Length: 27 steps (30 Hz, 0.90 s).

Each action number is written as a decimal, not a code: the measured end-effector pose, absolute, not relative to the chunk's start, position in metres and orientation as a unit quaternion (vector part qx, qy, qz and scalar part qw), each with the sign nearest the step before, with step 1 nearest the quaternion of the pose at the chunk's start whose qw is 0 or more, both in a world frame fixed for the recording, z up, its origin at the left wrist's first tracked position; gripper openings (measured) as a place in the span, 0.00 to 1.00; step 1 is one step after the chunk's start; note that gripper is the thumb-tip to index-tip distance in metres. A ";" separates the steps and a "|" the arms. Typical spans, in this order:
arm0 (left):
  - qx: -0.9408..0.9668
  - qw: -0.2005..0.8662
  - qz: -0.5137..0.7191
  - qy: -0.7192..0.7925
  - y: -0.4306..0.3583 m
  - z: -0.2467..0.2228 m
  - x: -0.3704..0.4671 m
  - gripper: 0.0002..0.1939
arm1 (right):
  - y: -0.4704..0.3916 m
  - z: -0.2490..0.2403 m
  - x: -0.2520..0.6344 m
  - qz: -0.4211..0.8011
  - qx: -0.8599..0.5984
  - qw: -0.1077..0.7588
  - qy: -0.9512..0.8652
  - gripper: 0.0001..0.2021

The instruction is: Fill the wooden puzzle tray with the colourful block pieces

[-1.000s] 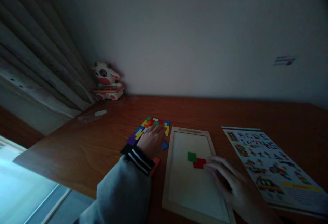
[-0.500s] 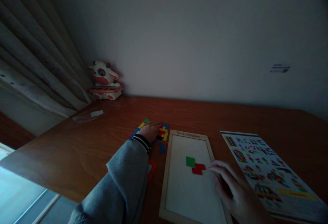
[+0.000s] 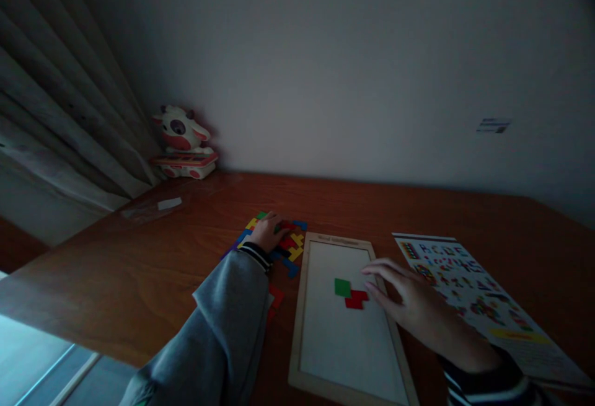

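My left hand point(image 3: 266, 232) rests over a cluster of colourful flat puzzle pieces point(image 3: 297, 242), fingers and thumb apart. Its palm and sleeve hide some of them. My right hand point(image 3: 400, 291) hovers above the right side of a shallow wooden tray point(image 3: 298, 350), thumb and fingers spread, nothing between them. Inside the tray lie a green square piece point(image 3: 343, 287) and a red stepped piece point(image 3: 356, 299), which meet at a corner. A blue piece point(image 3: 290, 268) sits at the near edge of the cluster.
Red pieces point(image 3: 275, 302) lie beside my left sleeve. To the right of the tray is a printed pattern sheet point(image 3: 483, 294). A toy cow with a keyboard point(image 3: 183, 145) stands at the back left, near clear plastic point(image 3: 139, 211) and a curtain point(image 3: 69, 102).
My right hand has moved up and away from the red piece, its fingers wider apart. My left hand has shifted slightly among the pieces, and its thumb now shows. The view has turned slightly.
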<state>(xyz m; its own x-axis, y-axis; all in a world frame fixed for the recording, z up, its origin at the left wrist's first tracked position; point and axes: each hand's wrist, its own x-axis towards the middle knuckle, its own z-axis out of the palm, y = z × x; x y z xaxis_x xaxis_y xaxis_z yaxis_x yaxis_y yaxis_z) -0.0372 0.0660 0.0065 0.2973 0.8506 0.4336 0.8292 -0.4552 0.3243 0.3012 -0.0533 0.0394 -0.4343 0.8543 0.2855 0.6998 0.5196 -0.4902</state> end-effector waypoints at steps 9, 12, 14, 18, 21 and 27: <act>0.884 0.017 0.282 0.371 0.023 0.036 0.000 0.08 | -0.061 0.025 0.289 0.150 -0.435 0.184 -0.869 0.19; 0.918 0.009 0.273 0.288 -0.011 0.037 0.017 0.12 | -0.066 0.018 0.283 0.122 -0.424 0.181 -0.879 0.20; 0.922 0.011 0.264 0.282 -0.029 0.033 0.023 0.13 | -0.067 0.014 0.280 0.115 -0.420 0.182 -0.881 0.20; 0.926 0.006 0.223 0.304 -0.045 0.021 0.026 0.13 | -0.067 0.011 0.277 0.128 -0.422 0.193 -0.876 0.19; 0.929 -0.004 0.210 0.306 -0.047 0.016 0.029 0.12 | -0.066 0.010 0.277 0.139 -0.430 0.211 -0.866 0.18; 0.911 -0.017 0.246 0.329 -0.051 0.022 0.032 0.14 | -0.067 0.009 0.279 0.159 -0.433 0.235 -0.856 0.18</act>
